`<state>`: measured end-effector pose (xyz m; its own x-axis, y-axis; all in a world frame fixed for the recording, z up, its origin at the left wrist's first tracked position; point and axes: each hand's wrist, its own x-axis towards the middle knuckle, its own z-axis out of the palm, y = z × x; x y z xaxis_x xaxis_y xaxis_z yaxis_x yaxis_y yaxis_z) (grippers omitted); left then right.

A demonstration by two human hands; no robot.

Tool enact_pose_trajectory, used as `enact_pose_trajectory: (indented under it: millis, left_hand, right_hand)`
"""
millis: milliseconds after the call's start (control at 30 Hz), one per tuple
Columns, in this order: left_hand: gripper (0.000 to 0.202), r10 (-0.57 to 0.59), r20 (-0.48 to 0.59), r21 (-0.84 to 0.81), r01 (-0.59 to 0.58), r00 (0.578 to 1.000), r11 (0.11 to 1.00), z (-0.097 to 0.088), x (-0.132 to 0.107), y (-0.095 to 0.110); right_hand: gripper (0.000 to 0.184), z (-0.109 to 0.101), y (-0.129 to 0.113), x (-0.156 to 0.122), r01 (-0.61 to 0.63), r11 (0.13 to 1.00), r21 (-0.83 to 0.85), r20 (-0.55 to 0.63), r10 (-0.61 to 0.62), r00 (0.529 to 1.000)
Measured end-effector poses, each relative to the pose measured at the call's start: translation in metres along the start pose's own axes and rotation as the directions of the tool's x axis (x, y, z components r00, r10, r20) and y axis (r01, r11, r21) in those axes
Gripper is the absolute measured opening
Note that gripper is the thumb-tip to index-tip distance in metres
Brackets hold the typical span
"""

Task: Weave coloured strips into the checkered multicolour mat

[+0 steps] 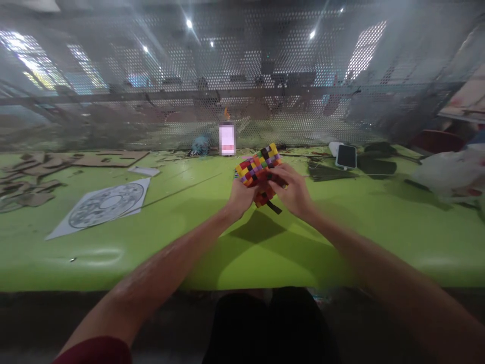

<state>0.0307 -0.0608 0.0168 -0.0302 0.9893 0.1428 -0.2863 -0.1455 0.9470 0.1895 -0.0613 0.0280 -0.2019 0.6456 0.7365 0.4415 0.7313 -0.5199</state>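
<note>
Between my two hands, above the green table, is a woven piece [258,164] checkered in yellow, red, purple, orange and black. My left hand [242,194] grips it from the lower left, its fingers partly hidden behind the weave. On the right side, my right hand [290,184] has its thumb and fingers closed at the lower edge of the piece. A short dark strip end [275,207] sticks out below, between the hands. Exactly what the right fingertips pinch is too small to make out, but they touch the piece.
A sheet with a printed ring pattern [108,205] lies left, near brown cardboard scraps [45,164]. At the right are a phone [346,156], dark flat pieces [329,170] and a whitish plastic bag [450,174]. A perforated metal screen [265,96] stands along the back.
</note>
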Motion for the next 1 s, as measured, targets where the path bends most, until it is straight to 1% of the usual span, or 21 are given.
enact_pose_trajectory:
  millis: [100,167,200,267,333,400,433,533,600,667,733,800,900,1000]
  left_hand:
    - [0.035,0.000,0.001,-0.021,0.000,1.000,1.000,-0.002,0.004,-0.009]
    - [0.038,-0.021,0.008,-0.089,0.022,1.000,0.996,-0.003,0.005,-0.011]
    - [0.040,-0.041,0.032,-0.137,0.045,0.999,0.990,-0.003,0.004,-0.010]
    - [0.043,-0.084,0.129,-0.236,0.113,0.988,0.965,-0.004,0.001,-0.002]
    - [0.041,-0.090,0.265,-0.292,0.169,0.960,0.941,-0.005,-0.002,0.008]
    - [0.036,-0.107,0.328,-0.301,0.212,0.939,0.930,-0.006,-0.004,0.017]
    - [0.034,-0.109,0.339,-0.290,0.214,0.934,0.933,-0.007,-0.005,0.019]
    - [0.034,-0.119,0.317,-0.220,0.195,0.941,0.956,-0.007,-0.004,0.016]
    - [0.032,-0.143,0.279,-0.163,0.194,0.950,0.968,-0.006,-0.002,0.011]
    - [0.024,-0.173,0.211,-0.131,0.203,0.962,0.970,-0.005,0.000,0.007]
    - [0.011,-0.198,0.120,-0.144,0.215,0.973,0.966,-0.003,0.002,0.006]
    - [0.001,-0.226,0.051,-0.179,0.232,0.973,0.956,-0.002,0.003,0.007]
    - [0.005,-0.261,0.012,-0.235,0.256,0.965,0.938,-0.002,0.005,0.008]
    - [0.004,-0.264,-0.005,-0.310,0.250,0.964,0.917,-0.006,0.009,0.005]
  right_hand:
    - [0.020,0.003,0.007,-0.001,-0.085,0.995,0.055,0.017,0.084,0.996]
    - [0.020,0.005,0.011,-0.001,-0.143,0.986,0.089,0.037,0.141,0.989]
    - [0.020,0.005,0.012,-0.002,-0.161,0.982,0.102,0.044,0.157,0.987]
    - [0.021,0.005,0.016,-0.002,-0.161,0.981,0.113,0.041,0.157,0.987]
    - [0.023,0.005,0.023,-0.002,-0.134,0.985,0.112,0.032,0.131,0.991]
    - [0.024,0.004,0.030,-0.001,-0.092,0.989,0.115,0.035,0.089,0.995]
    - [0.022,0.004,0.033,-0.001,-0.069,0.990,0.122,0.040,0.064,0.997]
    - [0.018,0.005,0.038,-0.002,-0.022,0.993,0.117,0.071,0.014,0.997]
    - [0.017,0.005,0.036,-0.003,-0.027,0.997,0.075,0.085,0.021,0.996]
    - [0.017,0.004,0.033,-0.004,-0.041,0.999,0.034,0.078,0.038,0.996]
    - [0.014,0.003,0.031,-0.003,-0.055,0.998,0.015,0.045,0.054,0.998]
    - [0.013,0.002,0.030,-0.003,-0.076,0.997,0.009,0.005,0.076,0.997]
    - [0.014,0.002,0.033,-0.002,-0.109,0.994,0.016,-0.065,0.110,0.992]
    - [0.018,0.002,0.037,-0.001,-0.113,0.994,0.009,-0.116,0.113,0.987]
